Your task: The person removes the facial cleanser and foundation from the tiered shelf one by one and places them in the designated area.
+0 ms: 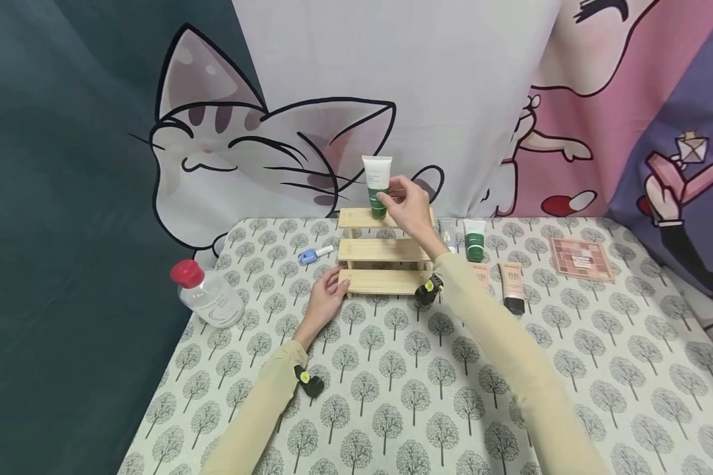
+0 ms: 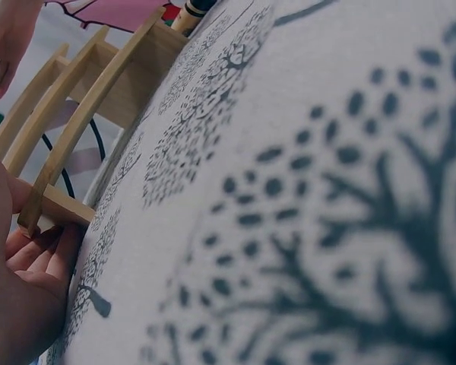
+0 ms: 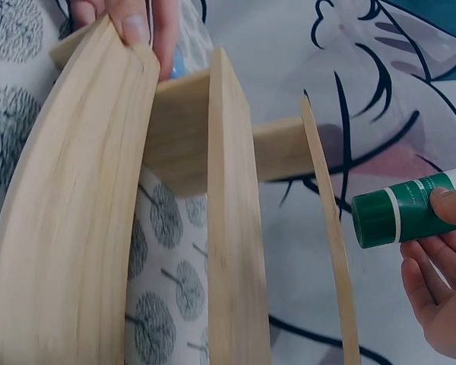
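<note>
A three-step wooden display rack (image 1: pixel 383 249) stands on the table toward the back. My right hand (image 1: pixel 408 204) pinches a white-and-green squeeze tube (image 1: pixel 377 175) between thumb and fingers, upright with its green cap down, at the top step. In the right wrist view a small gap shows between the tube's green cap (image 3: pixel 374 219) and the top board (image 3: pixel 330 228). My left hand (image 1: pixel 325 293) grips the left end of the lowest step, thumb on top and fingers beneath, as the left wrist view shows around the board's end (image 2: pixel 34 209).
Right of the rack lie another white-and-green tube (image 1: pixel 475 241), a clear tube (image 1: pixel 448 232), BB cream tubes (image 1: pixel 513 285) and a palette (image 1: pixel 582 258). Left are a blue-and-white small bottle (image 1: pixel 315 254) and a clear bottle with a red cap (image 1: pixel 210 297). A cat-print curtain (image 1: pixel 333 66) hangs behind.
</note>
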Motion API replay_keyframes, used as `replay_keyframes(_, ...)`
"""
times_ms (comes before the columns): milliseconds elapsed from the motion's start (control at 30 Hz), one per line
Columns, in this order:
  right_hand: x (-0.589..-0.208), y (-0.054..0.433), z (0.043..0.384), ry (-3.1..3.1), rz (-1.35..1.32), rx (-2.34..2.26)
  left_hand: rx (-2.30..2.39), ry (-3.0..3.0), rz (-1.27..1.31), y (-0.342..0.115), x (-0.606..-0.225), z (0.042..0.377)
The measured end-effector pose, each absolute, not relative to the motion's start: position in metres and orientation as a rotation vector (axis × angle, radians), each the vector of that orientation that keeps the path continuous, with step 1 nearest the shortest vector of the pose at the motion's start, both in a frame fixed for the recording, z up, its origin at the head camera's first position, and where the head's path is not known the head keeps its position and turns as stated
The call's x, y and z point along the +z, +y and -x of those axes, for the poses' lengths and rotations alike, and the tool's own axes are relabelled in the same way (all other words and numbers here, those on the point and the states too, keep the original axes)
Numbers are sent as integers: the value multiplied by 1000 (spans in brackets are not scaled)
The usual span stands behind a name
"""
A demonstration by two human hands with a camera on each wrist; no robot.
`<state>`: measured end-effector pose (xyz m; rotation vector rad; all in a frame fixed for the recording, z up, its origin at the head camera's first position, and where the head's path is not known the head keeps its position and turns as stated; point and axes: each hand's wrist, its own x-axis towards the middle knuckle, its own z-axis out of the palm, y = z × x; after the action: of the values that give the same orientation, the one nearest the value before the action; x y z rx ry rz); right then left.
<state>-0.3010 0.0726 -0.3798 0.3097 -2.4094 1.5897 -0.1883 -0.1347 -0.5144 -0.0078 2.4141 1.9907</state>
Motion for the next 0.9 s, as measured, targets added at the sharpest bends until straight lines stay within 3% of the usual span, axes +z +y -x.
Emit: replay_keyframes(900, -374, 170, 287, -2473, -64, 1505, 2001, 2401, -9, -136, -515, 188)
